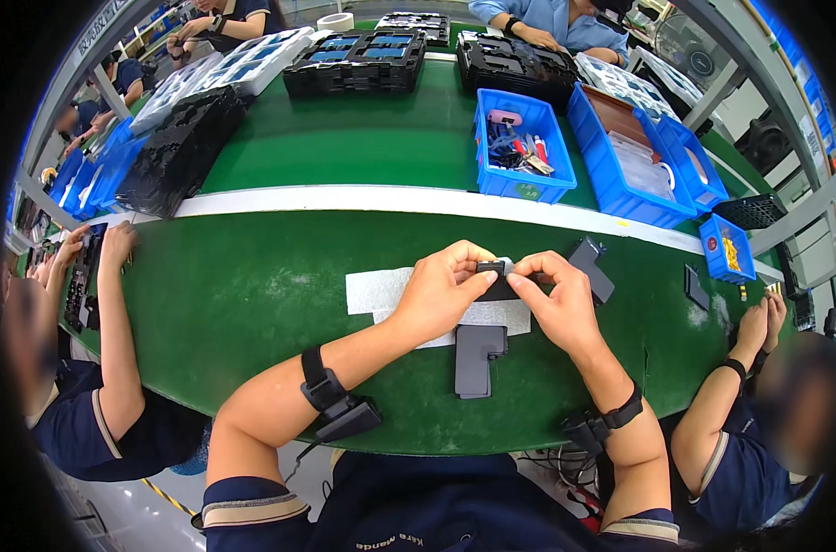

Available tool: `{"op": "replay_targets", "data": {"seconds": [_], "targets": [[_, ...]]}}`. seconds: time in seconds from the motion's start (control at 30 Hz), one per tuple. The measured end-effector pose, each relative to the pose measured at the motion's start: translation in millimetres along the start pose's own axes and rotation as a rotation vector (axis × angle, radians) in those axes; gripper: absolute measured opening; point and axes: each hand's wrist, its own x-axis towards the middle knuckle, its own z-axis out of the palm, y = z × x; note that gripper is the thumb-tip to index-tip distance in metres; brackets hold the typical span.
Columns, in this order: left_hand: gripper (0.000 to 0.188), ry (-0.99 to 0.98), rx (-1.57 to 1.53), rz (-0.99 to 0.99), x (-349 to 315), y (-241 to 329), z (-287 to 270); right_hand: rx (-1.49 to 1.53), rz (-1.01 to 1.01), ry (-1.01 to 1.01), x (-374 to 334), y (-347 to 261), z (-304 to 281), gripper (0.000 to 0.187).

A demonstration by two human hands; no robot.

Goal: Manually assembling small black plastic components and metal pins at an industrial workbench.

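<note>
Head view gives us, nearest, a dark L-shaped part (479,363) lying on the green surface (252,304), at the near edge of some pale cloths (370,293). Over those cloths, our left hand (441,290) pinches a black piece (502,289) between thumb and fingers, and our right hand (559,299) pinches a small pale bit (506,263) at its end; we cannot tell whether the two are joined. We judge the step in hand to be fine fingertip work on that end, and the next move calls for a firm left hold and light, exact right fingertips. Just beyond the right hand lies a second dark part (593,267). Farther off, past a white strip (344,198), stand a blue bin (501,184) and black trays (353,81).
</note>
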Motion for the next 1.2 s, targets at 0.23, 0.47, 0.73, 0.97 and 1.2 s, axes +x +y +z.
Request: {"op": "replay_targets", "data": {"seconds": [0.23,0.47,0.73,0.97,1.2], "targets": [[0.013,-0.044,-0.053,-0.011,-1,-3,0,-0.205,-0.206,0.046,-1,0,5,0.009],[0.014,-0.083,-0.009,-0.044,0,-4,-1,-0.246,-0.324,0.010,1,-3,2,0.007],[0.023,-0.155,-0.062,0.100,-5,19,-4,-0.082,-0.272,0.143,6,-9,-18,0.012],[0.025,-0.262,0.712,0.267,-22,26,6,-0.543,-0.224,0.227,17,8,-55,0.014],[0.018,-0.268,0.857,0.229,-25,30,5,-0.856,0.054,0.028,10,-3,-69,0.022]]}}
